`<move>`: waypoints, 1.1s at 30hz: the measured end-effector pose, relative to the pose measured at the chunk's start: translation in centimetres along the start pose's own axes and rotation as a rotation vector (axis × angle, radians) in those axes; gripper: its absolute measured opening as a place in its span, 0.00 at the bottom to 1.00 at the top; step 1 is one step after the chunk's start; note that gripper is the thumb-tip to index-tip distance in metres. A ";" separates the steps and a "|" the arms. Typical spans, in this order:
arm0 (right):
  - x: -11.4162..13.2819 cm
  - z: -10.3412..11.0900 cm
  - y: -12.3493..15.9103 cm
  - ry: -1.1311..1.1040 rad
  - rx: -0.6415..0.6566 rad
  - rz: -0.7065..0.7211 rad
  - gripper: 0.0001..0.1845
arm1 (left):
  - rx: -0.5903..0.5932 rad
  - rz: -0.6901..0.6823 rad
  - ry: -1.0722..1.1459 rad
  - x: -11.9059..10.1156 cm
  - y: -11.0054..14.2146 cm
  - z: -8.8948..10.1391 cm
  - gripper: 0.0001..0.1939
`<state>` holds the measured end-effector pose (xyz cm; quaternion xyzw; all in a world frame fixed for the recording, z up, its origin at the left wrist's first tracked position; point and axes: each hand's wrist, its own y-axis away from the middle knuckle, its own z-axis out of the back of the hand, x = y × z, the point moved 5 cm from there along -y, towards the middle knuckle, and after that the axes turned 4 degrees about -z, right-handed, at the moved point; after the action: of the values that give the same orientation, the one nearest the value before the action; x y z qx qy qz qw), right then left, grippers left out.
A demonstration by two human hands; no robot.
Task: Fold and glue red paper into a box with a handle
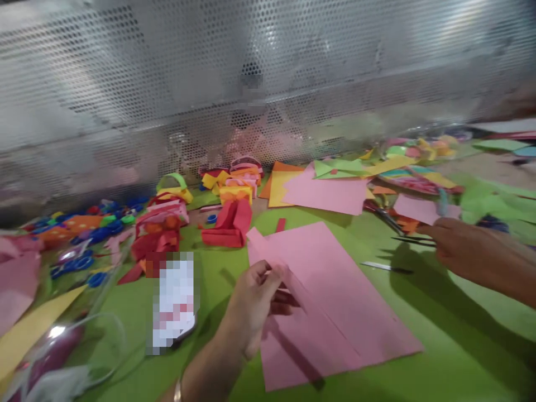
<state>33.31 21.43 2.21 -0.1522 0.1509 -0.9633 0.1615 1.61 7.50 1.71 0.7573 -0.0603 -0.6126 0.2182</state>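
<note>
My left hand (255,307) pinches a narrow pink paper strip (295,287) between thumb and fingers. Beneath it lies a large pink paper sheet (335,290) with a slit or crease line across it. Off to the right, my right hand (460,251) is closed around a slim dark two-pronged tool (412,241); blur hides whether it is scissors or tweezers. Below that tool, a small thin blade with a dark handle (387,268) rests on the green tabletop (452,335). A short red paper piece (281,225) sits just behind the pink sheet.
A phone-like object (173,307), partly pixelated, lies left of my hand. Folded red paper (228,226), blue-handled scissors (75,262) and paper crafts crowd the back left. Pink and yellow sheets (326,190) lie behind, before a perforated metal panel (209,72).
</note>
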 end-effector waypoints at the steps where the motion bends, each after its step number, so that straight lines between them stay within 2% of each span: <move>1: 0.7 0.3 -0.3 -0.062 0.044 0.000 0.12 | -0.010 0.001 -0.003 -0.2 0.0 0.0 0.16; 4: 4.2 0.2 -1.0 -0.312 0.278 0.006 0.13 | -0.052 -0.011 0.008 -0.8 -0.1 0.3 0.11; 8: 11.0 -1.7 -1.5 -0.700 0.646 -0.105 0.19 | -0.115 -0.067 0.026 -1.8 -0.7 1.2 0.06; 10: 14.3 -2.7 -1.3 -0.798 0.733 -0.147 0.20 | -0.146 -0.095 0.030 -2.3 -1.1 1.8 0.05; 12: 17.0 -3.4 -0.7 -0.848 0.765 -0.153 0.16 | -0.176 -0.120 0.035 -2.6 -1.4 2.4 0.06; 15: 19.5 -4.5 1.0 -0.925 0.830 -0.178 0.13 | -0.206 -0.146 0.048 -2.8 -1.5 2.8 0.07; 19: 19.9 -5.8 3.0 -0.909 0.950 -0.274 0.16 | -0.229 -0.163 0.072 -2.6 -1.7 2.9 0.07; 21: 19.7 -6.3 3.3 -0.951 0.965 -0.315 0.18 | -0.250 -0.179 0.089 -2.5 -1.8 3.1 0.07; 24: 19.5 -6.8 3.4 -1.104 0.950 -0.359 0.15 | -0.285 -0.225 0.114 -2.2 -1.9 3.3 0.10; 26: 19.4 -6.9 3.3 -1.179 0.906 -0.376 0.14 | -0.226 -0.225 0.084 -1.4 -1.9 2.6 0.13; 29: 19.2 -7.0 3.1 -1.163 0.848 -0.360 0.15 | -0.025 -0.095 -0.037 0.7 -1.6 0.7 0.18; 30: 19.2 -7.0 3.0 -1.157 0.845 -0.334 0.15 | 0.006 -0.062 -0.056 1.2 -1.4 0.3 0.18; 33: 19.0 -7.1 2.8 -1.131 0.848 -0.215 0.16 | -0.038 -0.105 0.016 1.1 -1.0 0.1 0.16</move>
<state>14.55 13.87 -0.51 -0.5666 -0.3593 -0.7230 0.1645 1.62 7.99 0.24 0.7600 -0.0072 -0.6181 0.2007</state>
